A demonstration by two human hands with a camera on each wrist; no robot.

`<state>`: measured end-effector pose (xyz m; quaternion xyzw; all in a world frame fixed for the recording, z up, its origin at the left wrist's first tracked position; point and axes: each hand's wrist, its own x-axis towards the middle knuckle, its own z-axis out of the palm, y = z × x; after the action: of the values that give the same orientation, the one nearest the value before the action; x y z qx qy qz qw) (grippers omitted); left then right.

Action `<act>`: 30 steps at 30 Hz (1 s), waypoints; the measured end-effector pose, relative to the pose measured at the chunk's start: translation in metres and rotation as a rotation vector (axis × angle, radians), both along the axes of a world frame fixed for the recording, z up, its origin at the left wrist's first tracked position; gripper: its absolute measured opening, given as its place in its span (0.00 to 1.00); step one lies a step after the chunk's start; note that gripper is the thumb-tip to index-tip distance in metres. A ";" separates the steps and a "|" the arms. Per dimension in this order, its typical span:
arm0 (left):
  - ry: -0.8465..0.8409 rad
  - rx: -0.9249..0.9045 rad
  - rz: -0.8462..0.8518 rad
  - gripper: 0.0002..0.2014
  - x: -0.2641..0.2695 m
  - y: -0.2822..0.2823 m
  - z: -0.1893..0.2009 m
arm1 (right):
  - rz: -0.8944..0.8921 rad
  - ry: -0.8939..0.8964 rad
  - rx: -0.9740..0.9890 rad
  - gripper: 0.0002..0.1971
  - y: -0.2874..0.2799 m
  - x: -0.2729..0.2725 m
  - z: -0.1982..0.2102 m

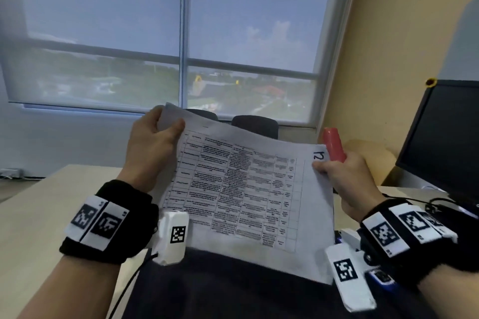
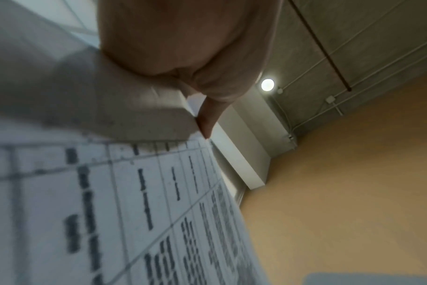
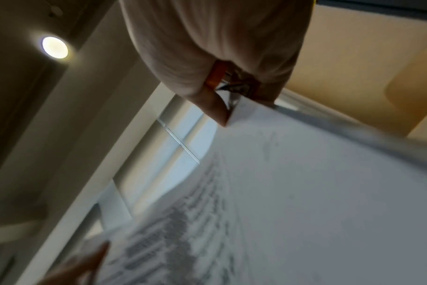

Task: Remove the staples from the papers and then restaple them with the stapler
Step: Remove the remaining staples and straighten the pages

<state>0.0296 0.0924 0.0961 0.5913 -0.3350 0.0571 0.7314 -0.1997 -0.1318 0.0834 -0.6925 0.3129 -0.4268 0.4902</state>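
A sheaf of white papers (image 1: 246,189) printed with a table and marked "12" in one corner is held up in the air above my lap. My left hand (image 1: 155,142) pinches its far left corner, thumb on top. My right hand (image 1: 344,176) grips a red stapler (image 1: 334,144) whose mouth sits over the papers' right corner by the "12". In the right wrist view the stapler's orange body and metal jaw (image 3: 222,84) meet the papers' corner (image 3: 241,110). In the left wrist view, the fingers (image 2: 207,119) clamp the papers (image 2: 110,192).
A light wooden desk (image 1: 46,210) lies below and to the left. A dark monitor (image 1: 440,137) stands at the right with cables beside it. Two dark chair backs (image 1: 255,124) sit beyond the papers, under a large window.
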 end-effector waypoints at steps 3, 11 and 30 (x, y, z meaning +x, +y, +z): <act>-0.016 0.183 0.073 0.04 0.003 0.000 -0.007 | 0.072 0.226 0.121 0.12 0.004 -0.001 -0.008; 0.071 0.706 -0.068 0.19 0.005 -0.006 -0.023 | 0.092 0.539 -0.034 0.11 0.005 -0.001 -0.062; 0.009 0.606 -0.029 0.14 -0.015 -0.019 -0.024 | 0.525 0.107 0.056 0.24 0.108 0.090 -0.064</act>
<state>0.0141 0.0729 0.0719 0.7780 -0.3421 -0.0585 0.5237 -0.1099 -0.0239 0.0196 -0.7576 0.1596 -0.2391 0.5859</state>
